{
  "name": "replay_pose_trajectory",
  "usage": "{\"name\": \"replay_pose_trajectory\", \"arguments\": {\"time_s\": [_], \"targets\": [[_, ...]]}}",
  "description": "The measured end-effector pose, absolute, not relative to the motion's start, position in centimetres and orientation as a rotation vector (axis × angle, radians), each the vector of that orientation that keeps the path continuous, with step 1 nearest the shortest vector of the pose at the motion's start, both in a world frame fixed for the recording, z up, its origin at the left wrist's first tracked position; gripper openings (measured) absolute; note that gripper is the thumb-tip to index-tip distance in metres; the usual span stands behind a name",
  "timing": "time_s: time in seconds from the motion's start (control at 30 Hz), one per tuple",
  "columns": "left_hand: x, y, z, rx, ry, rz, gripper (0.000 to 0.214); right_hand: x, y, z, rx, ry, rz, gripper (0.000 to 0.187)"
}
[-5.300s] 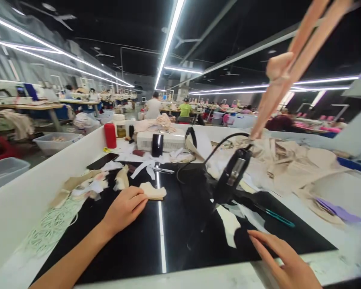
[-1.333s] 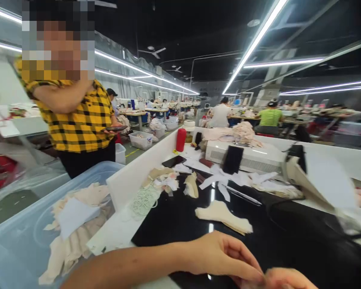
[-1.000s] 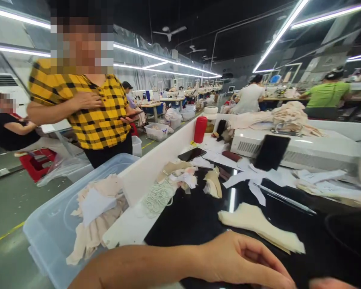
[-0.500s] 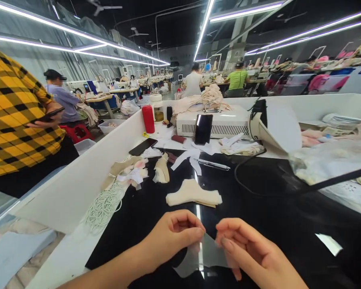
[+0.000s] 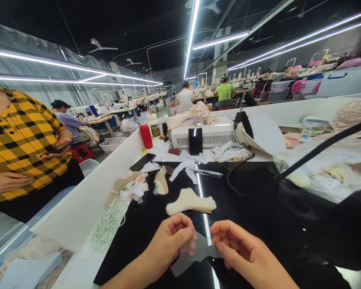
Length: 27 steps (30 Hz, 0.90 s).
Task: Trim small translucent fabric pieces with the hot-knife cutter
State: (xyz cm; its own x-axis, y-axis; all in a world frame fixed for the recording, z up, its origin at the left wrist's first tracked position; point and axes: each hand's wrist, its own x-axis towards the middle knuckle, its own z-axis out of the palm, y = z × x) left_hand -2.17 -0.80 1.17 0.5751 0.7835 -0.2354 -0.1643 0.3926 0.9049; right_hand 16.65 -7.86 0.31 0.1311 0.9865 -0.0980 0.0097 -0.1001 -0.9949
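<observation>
A thin, see-through piece of sheer fabric (image 5: 195, 253) hangs between my hands, low over the black tabletop. My left hand (image 5: 176, 243) pinches one side of it between thumb and curled fingers. On the other side my right hand (image 5: 240, 251) grips its edge, also with thumb against bent fingers. Just beyond them lies a stack of cream fabric pieces (image 5: 191, 200), cut in a curved shape with a hump in the middle. Neither hand touches that stack. My palms and the exact pinch points are partly hidden.
Pale green cord (image 5: 110, 224) lies tangled at left, near fabric scraps (image 5: 134, 186). Behind are white paper strips (image 5: 186, 166), pens (image 5: 206, 172), an upright phone (image 5: 195, 140) and a red thread cone (image 5: 146, 136). A black cable (image 5: 327, 148) crosses the right. A person in a checked shirt (image 5: 27, 140) stands left.
The view has tilted up and turned slightly right. Both hands keep hold of the sheer piece, whose drape has shifted a little. The checked-shirt person's other hand now shows.
</observation>
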Motion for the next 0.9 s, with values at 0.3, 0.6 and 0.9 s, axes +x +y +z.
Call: {"name": "replay_pose_trajectory", "arguments": {"time_s": [0.3,0.6,0.9], "targets": [[-2.3,-0.6,1.3,0.993,0.743,0.699,0.044,16.1,-8.1,0.6,-1.338,-1.012,1.173,0.023],[-2.7,-0.5,1.3,1.02,0.753,0.705,0.034,15.8,-8.2,1.2,-1.361,-1.021,1.12,0.024],[-2.7,-0.2,1.3,1.074,0.823,0.713,0.024,16.3,-8.4,1.3,-1.297,-1.13,1.156,0.023]]}}
